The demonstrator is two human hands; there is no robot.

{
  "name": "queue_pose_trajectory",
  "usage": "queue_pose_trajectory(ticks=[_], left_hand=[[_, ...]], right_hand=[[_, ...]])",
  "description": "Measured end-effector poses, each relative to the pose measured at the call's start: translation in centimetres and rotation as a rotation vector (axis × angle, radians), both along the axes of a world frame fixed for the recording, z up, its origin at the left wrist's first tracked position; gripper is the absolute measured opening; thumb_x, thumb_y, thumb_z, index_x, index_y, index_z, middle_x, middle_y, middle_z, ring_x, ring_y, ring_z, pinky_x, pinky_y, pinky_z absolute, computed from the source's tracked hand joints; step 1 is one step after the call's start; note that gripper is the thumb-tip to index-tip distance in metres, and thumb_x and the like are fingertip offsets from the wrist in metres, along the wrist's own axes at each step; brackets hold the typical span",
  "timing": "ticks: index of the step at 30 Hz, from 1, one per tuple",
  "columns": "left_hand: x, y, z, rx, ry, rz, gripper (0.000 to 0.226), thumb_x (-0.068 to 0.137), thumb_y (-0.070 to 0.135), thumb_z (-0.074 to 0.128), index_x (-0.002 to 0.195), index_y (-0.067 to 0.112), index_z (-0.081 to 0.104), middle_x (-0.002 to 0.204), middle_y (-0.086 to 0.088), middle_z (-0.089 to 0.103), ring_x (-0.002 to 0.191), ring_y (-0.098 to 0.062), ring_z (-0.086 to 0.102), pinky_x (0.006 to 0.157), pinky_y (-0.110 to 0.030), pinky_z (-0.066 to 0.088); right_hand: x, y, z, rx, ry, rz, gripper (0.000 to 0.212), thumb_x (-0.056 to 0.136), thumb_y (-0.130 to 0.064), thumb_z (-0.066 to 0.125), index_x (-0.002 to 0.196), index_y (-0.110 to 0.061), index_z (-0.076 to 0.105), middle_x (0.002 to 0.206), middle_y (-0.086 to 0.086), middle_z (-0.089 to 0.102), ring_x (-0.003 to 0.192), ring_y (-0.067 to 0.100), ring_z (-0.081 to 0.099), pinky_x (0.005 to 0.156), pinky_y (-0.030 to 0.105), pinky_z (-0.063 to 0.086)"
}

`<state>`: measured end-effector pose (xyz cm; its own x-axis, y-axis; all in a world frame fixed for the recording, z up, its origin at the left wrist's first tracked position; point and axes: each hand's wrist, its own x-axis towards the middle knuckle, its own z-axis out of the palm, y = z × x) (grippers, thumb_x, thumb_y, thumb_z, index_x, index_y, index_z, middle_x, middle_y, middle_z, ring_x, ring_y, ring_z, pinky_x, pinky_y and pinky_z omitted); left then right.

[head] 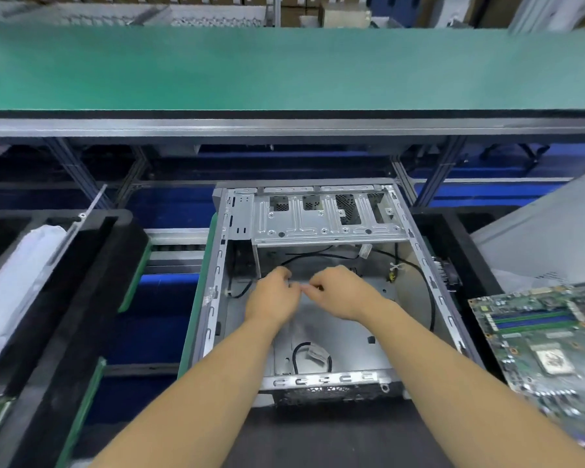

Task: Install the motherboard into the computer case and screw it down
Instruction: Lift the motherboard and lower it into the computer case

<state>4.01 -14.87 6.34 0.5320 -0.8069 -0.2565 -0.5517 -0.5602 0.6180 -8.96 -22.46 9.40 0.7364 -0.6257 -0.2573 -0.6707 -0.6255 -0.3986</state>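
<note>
1. Head view: the computer case (pixel 318 282) lies open-side up at the centre of the frame, its drive bracket (pixel 328 214) across the 12 o'clock end and a perforated grille along the 6 o'clock edge.
2. Both forearms come in from 6 o'clock and meet over the middle of the case floor.
3. The left hand (pixel 272 298) has its fingers curled, the fingertips meeting those of the other hand; they seem to pinch something small and pale, but what it is cannot be told.
4. The right hand (pixel 340 292) is likewise curled, thumb and fingers pinched together at the same spot, just at 3 o'clock of the left hand.
5. Black cables (pixel 426 288) run along the case floor toward 2 o'clock, and a looped cable (pixel 299 352) with a small label lies at 6 o'clock of the hands.
6. The motherboard (pixel 547 339) is outside the case, at 4 o'clock of it, resting tilted on a black foam tray (pixel 466 251).
7. At 9 o'clock stands another black foam tray (pixel 81 282) holding a white-wrapped item (pixel 17 285).
8. A green conveyor belt (pixel 284 69) crosses the frame at 12 o'clock, beyond the case.
</note>
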Motion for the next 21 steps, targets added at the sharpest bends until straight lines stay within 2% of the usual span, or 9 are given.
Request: queue_pose_trajectory(ticks=[2, 3, 5, 8, 10, 13, 15, 18, 21], left_hand=[[-1.0, -0.3, 1.9, -0.024, -0.077, -0.105, 0.028, 0.092, 0.022, 0.041, 0.102, 0.023, 0.067, 0.106, -0.002, 0.070, 0.100, -0.029, 0.064, 0.079, -0.037, 0.053], [-1.6, -0.6, 3.0, -0.057, -0.098, -0.136, 0.028, 0.091, 0.021, 0.039, 0.096, 0.022, 0.067, 0.102, -0.002, 0.070, 0.096, -0.029, 0.064, 0.079, -0.039, 0.054], [-2.7, -1.6, 5.6, -0.127, -0.110, -0.151, 0.029, 0.091, 0.022, 0.039, 0.096, 0.023, 0.068, 0.098, -0.002, 0.071, 0.092, -0.030, 0.064, 0.080, -0.041, 0.055], [-5.2, -3.0, 9.1, -0.274, -0.135, -0.156, 0.025, 0.091, 0.026, 0.044, 0.101, 0.025, 0.066, 0.096, -0.002, 0.071, 0.087, -0.028, 0.063, 0.076, -0.039, 0.055], [-7.8, -3.5, 10.7, -0.368, -0.132, -0.154, 0.021, 0.092, 0.026, 0.045, 0.104, 0.025, 0.062, 0.093, 0.002, 0.068, 0.082, -0.026, 0.062, 0.072, -0.039, 0.054], [-12.7, -4.3, 12.5, -0.467, -0.167, -0.183, 0.022, 0.091, 0.021, 0.046, 0.107, 0.021, 0.060, 0.096, 0.003, 0.065, 0.087, -0.024, 0.059, 0.075, -0.039, 0.052], [-16.3, -5.3, 13.1, -0.479, -0.155, -0.224, 0.020, 0.091, 0.019, 0.046, 0.105, 0.019, 0.061, 0.098, 0.000, 0.066, 0.086, -0.025, 0.059, 0.074, -0.039, 0.052], [-22.3, -7.1, 12.8, -0.431, -0.133, -0.302, 0.015, 0.092, 0.020, 0.048, 0.100, 0.019, 0.060, 0.094, 0.000, 0.065, 0.084, -0.023, 0.059, 0.071, -0.038, 0.051], [-28.5, -8.5, 10.8, -0.370, 0.036, -0.301, 0.015, 0.096, 0.028, 0.049, 0.090, 0.019, 0.059, 0.083, 0.004, 0.062, 0.074, -0.016, 0.058, 0.064, -0.034, 0.049]], right_hand=[[0.0, 0.2, 1.0, -0.044, -0.082, -0.048, 0.049, 0.106, -0.033, 0.043, 0.058, -0.021, 0.042, 0.063, -0.004, 0.051, 0.071, 0.026, 0.051, 0.063, 0.034, 0.032], [-0.1, 0.1, 1.6, -0.073, -0.142, -0.086, 0.048, 0.107, -0.032, 0.043, 0.060, -0.021, 0.043, 0.066, -0.002, 0.054, 0.073, 0.027, 0.054, 0.065, 0.034, 0.033], [-0.9, -0.4, 3.0, -0.139, -0.290, -0.183, 0.046, 0.107, -0.030, 0.043, 0.062, -0.023, 0.042, 0.071, 0.003, 0.057, 0.075, 0.029, 0.055, 0.066, 0.035, 0.035], [-3.1, -2.0, 4.8, -0.218, -0.497, -0.336, 0.044, 0.106, -0.031, 0.045, 0.063, -0.020, 0.044, 0.065, 0.002, 0.055, 0.067, 0.027, 0.051, 0.064, 0.038, 0.036], [-5.3, -3.4, 5.6, -0.263, -0.569, -0.436, 0.048, 0.105, -0.031, 0.045, 0.058, -0.020, 0.041, 0.057, -0.002, 0.048, 0.059, 0.023, 0.046, 0.060, 0.037, 0.028], [-9.6, -5.6, 6.2, -0.313, -0.626, -0.599, 0.050, 0.101, -0.030, 0.045, 0.053, -0.019, 0.037, 0.054, -0.001, 0.042, 0.053, 0.021, 0.039, 0.052, 0.037, 0.022], [-13.2, -6.8, 5.6, -0.311, -0.617, -0.712, 0.048, 0.101, -0.034, 0.044, 0.058, -0.014, 0.045, 0.060, 0.003, 0.049, 0.058, 0.024, 0.044, 0.052, 0.035, 0.027], [-19.1, -8.5, 4.0, -0.271, -0.498, -0.829, 0.034, 0.102, -0.036, 0.047, 0.085, -0.010, 0.059, 0.088, 0.012, 0.064, 0.081, 0.034, 0.053, 0.066, 0.037, 0.037], [-24.9, -9.8, 1.9, -0.278, -0.307, -0.835, 0.024, 0.100, -0.026, 0.051, 0.109, -0.005, 0.059, 0.111, 0.021, 0.062, 0.102, 0.041, 0.055, 0.076, 0.045, 0.043]])
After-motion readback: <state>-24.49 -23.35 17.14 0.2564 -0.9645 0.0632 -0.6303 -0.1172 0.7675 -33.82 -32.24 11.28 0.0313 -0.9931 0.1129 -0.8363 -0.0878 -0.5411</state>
